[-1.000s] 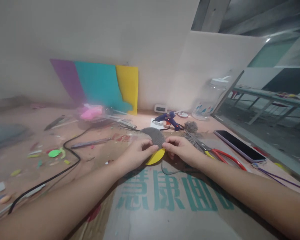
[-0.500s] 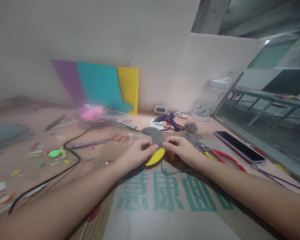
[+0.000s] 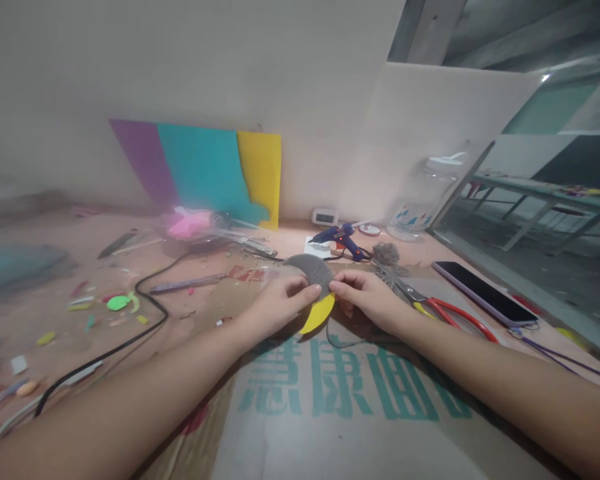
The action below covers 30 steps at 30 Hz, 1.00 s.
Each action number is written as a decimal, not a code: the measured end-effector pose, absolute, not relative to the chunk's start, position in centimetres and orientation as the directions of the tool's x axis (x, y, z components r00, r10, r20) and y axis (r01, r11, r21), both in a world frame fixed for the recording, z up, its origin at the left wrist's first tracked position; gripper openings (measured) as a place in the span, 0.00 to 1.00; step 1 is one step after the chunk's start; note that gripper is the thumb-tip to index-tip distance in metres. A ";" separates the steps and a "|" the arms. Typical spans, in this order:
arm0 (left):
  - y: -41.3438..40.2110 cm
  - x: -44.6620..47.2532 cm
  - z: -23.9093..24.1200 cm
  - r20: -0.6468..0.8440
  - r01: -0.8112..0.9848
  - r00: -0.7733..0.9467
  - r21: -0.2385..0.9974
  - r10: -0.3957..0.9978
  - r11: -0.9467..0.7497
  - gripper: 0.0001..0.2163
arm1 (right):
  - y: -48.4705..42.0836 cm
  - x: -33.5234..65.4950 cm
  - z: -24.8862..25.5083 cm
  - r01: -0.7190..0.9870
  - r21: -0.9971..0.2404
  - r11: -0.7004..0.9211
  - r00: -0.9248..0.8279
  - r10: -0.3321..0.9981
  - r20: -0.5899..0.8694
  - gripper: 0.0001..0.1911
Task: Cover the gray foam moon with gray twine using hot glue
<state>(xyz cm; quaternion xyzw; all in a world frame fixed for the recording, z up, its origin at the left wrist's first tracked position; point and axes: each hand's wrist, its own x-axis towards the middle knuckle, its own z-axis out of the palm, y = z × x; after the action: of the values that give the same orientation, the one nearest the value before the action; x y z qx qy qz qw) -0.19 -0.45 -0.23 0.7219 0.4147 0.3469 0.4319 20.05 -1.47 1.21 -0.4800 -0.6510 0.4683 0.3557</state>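
Note:
Between my two hands is a yellow crescent [image 3: 319,316] whose upper part is wrapped in grey yarn [image 3: 313,268]. My left hand [image 3: 291,300] pinches it from the left, thumb on the wrapped part. From the right, my right hand [image 3: 356,293] pinches it at the edge of the wrapping, fingertips close to the left thumb. A grey strand [image 3: 337,341] hangs below my right hand and runs right over the cardboard [image 3: 300,440]. The crescent is held just above this cardboard, which bears green printed characters.
Red-handled scissors [image 3: 460,313] and a phone [image 3: 485,293] lie to the right. Behind my hands are a blue glue gun [image 3: 340,237], a grey yarn ball [image 3: 386,253] and a clear bottle [image 3: 420,200]. A black cable [image 3: 153,310] and several coloured scraps lie at left.
The whole view has shifted slightly to the right. Both hands keep their pinch on the crescent, which has turned a little, with its yellow tip more upright.

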 end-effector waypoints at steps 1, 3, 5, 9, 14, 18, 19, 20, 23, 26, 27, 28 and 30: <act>-0.5 -0.2 -0.2 0.138 0.329 0.398 0.901 0.907 -0.282 0.19 | -1.5 20.0 1.3 0.292 -0.952 0.093 -0.293 0.956 0.004 0.21; -0.4 -0.1 -0.2 0.140 0.369 0.369 0.885 0.919 -0.283 0.19 | -1.6 19.9 1.3 0.285 -0.954 0.095 -0.302 0.953 0.005 0.22; -0.3 -0.1 -0.3 0.146 0.375 0.359 0.882 0.922 -0.286 0.19 | -1.6 19.8 1.4 0.277 -0.955 0.109 -0.298 0.954 0.022 0.22; -0.3 -0.2 -0.4 0.163 0.370 0.363 0.879 0.918 -0.302 0.19 | -1.4 19.9 1.2 0.254 -0.961 0.113 -0.286 0.957 0.037 0.22; -0.3 -0.3 -0.5 0.170 0.334 0.425 0.883 0.889 -0.329 0.20 | -1.1 20.4 0.6 0.141 -0.990 0.024 -0.375 0.927 -0.031 0.22; -0.2 -0.3 -0.4 0.200 0.315 0.418 0.883 0.886 -0.348 0.21 | -1.0 20.5 0.5 0.135 -0.990 0.026 -0.368 0.930 -0.026 0.21; -0.2 -0.3 -0.3 0.212 0.303 0.414 0.885 0.885 -0.354 0.21 | -1.1 20.4 0.5 0.138 -0.990 0.028 -0.364 0.931 -0.024 0.21; -0.2 -0.2 -0.2 0.218 0.291 0.408 0.889 0.886 -0.353 0.21 | -1.2 20.4 0.5 0.139 -0.990 0.027 -0.360 0.933 -0.025 0.21; -0.4 -0.2 0.0 0.169 0.294 0.378 0.910 0.910 -0.291 0.21 | -1.4 20.3 0.6 0.157 -0.987 0.024 -0.357 0.933 -0.034 0.21; -0.4 -0.2 0.0 0.118 0.336 0.308 0.915 0.944 -0.224 0.21 | -1.4 20.2 0.8 0.192 -0.979 0.073 -0.340 0.941 0.003 0.23; -0.4 -0.2 -0.1 0.120 0.335 0.289 0.917 0.950 -0.217 0.21 | -1.4 20.2 0.9 0.203 -0.975 0.096 -0.328 0.944 0.025 0.23; -0.3 -0.2 -0.2 0.128 0.329 0.276 0.919 0.953 -0.219 0.20 | -1.3 20.2 1.0 0.209 -0.971 0.117 -0.308 0.950 0.048 0.23; -0.2 -0.2 -0.3 0.151 0.318 0.260 0.919 0.954 -0.232 0.19 | -1.1 20.2 1.2 0.225 -0.964 0.140 -0.272 0.959 0.075 0.22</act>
<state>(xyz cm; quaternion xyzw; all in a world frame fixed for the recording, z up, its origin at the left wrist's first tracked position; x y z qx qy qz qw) -0.15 -0.20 -0.34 0.6810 0.4668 0.3902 0.4076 20.17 -1.12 1.21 -0.4586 -0.6453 0.4689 0.3917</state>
